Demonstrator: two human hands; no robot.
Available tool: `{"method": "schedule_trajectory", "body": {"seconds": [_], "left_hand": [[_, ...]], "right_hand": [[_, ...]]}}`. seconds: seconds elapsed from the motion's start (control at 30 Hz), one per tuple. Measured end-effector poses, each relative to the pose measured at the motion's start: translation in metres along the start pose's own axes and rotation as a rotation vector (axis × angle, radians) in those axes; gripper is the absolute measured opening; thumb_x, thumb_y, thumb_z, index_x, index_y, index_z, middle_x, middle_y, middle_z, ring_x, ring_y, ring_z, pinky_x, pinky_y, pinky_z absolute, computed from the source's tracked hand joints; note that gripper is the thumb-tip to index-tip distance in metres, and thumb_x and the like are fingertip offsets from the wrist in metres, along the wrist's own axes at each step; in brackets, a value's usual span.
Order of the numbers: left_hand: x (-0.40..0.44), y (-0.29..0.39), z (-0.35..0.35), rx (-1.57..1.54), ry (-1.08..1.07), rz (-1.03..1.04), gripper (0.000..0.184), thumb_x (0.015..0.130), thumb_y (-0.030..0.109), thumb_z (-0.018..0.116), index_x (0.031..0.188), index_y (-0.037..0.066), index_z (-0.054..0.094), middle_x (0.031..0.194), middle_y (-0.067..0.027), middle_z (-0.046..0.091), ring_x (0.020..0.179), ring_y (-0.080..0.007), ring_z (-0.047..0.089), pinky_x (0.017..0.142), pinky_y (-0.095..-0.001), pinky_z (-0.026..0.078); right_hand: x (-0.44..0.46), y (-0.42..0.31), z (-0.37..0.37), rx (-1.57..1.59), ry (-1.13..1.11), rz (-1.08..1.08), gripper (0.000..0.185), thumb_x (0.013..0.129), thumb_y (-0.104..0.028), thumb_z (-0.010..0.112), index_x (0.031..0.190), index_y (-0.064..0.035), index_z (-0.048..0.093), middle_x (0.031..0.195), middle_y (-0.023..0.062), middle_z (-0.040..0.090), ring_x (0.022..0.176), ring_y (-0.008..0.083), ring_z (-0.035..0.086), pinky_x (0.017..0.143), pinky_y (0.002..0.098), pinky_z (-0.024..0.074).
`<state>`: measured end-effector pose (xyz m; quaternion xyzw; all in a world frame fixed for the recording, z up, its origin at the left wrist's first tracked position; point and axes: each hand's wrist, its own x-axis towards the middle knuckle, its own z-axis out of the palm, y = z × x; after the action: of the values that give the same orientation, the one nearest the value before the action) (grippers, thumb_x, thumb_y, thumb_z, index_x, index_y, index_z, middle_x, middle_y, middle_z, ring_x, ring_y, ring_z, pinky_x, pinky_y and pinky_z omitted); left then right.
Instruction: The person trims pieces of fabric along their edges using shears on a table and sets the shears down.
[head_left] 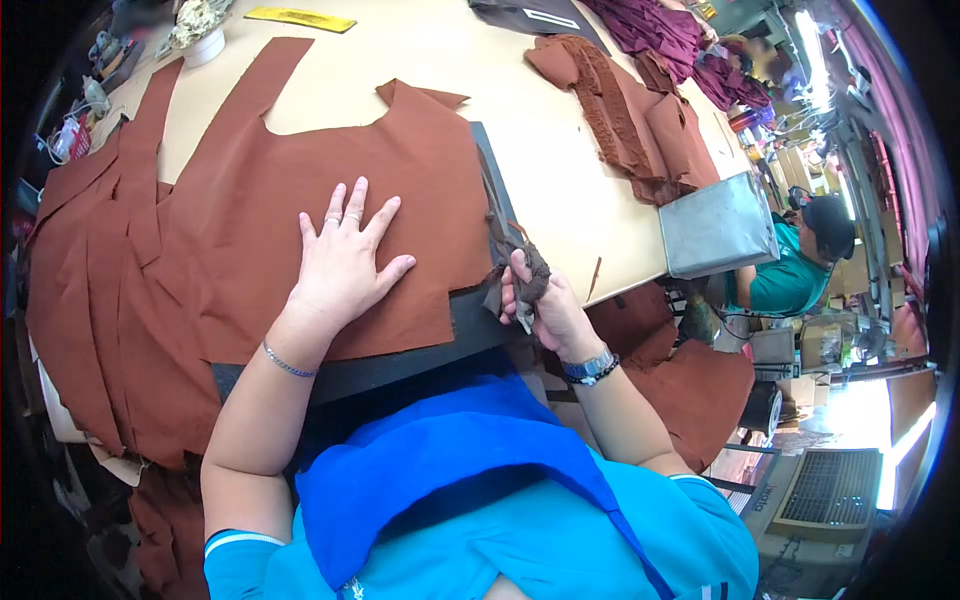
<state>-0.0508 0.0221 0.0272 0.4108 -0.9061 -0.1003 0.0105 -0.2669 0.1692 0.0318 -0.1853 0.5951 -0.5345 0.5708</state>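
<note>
Across the pale bench (585,225) spreads the rust-brown cloth (235,235), its near edge over a dark board (400,372). Here's the left hand (342,252), flat on that cloth, grip splayed wide. And the right hand (555,312), beside the cloth's right edge: grip curled around the dark-wrapped handles of the shears (537,272), blades pointing away; their gap I can't tell.

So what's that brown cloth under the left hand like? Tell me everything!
The brown cloth is reddish, plain and matte. Under the spread left hand it lies fairly flat; further left it gathers in overlapping folds. Its far edge curves inward beside a long strip. It rests over a dark grey layer and the cream table. I can't tell whether it's one piece.
</note>
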Motion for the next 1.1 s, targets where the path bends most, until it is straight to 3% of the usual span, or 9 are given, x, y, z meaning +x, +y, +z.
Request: {"method": "schedule_trajectory", "body": {"seconds": [0.33,0.43,0.53,1.1], "left_hand": [[-0.002,0.001,-0.003,-0.008,-0.016,0.004,0.070,0.089,0.054,0.055,0.148,0.023,0.036,0.157,-0.0175,0.020,0.145,-0.0367,0.017,0.109,-0.0661,0.023],[-0.002,0.000,-0.002,-0.011,-0.013,0.001,0.069,0.089,0.054,0.055,0.148,0.023,0.036,0.157,-0.0176,0.020,0.145,-0.0367,0.017,0.109,-0.0660,0.023],[-0.002,0.000,0.000,-0.009,0.005,0.006,0.069,0.089,0.054,0.055,0.148,0.023,0.036,0.157,-0.0176,0.020,0.145,-0.0366,0.018,0.109,-0.0661,0.023],[-0.002,0.001,-0.002,-0.019,-0.014,-0.002,0.069,0.089,0.051,0.057,0.148,0.023,0.036,0.157,-0.0176,0.019,0.145,-0.0367,0.017,0.109,-0.0659,0.023]], "right_hand": [[0.008,-0.006,-0.010,0.022,-0.061,0.046,0.045,0.096,-0.049,0.052,0.088,-0.0059,0.058,0.068,0.0015,0.060,0.059,0.0121,0.062,0.058,0.0320,0.0561],[0.001,-0.003,-0.014,0.016,-0.080,0.047,0.044,0.096,-0.049,0.052,0.089,-0.0061,0.059,0.069,0.0019,0.061,0.059,0.0128,0.062,0.059,0.0325,0.0564],[-0.013,0.000,-0.007,-0.003,-0.021,0.055,0.046,0.092,-0.051,0.059,0.085,-0.0055,0.058,0.067,0.0031,0.059,0.056,0.0110,0.060,0.055,0.0270,0.0540],[-0.020,0.012,0.001,0.036,-0.029,-0.001,0.033,0.095,-0.039,0.061,0.084,-0.0077,0.058,0.067,0.0011,0.060,0.055,0.0089,0.059,0.054,0.0248,0.0518]]}}
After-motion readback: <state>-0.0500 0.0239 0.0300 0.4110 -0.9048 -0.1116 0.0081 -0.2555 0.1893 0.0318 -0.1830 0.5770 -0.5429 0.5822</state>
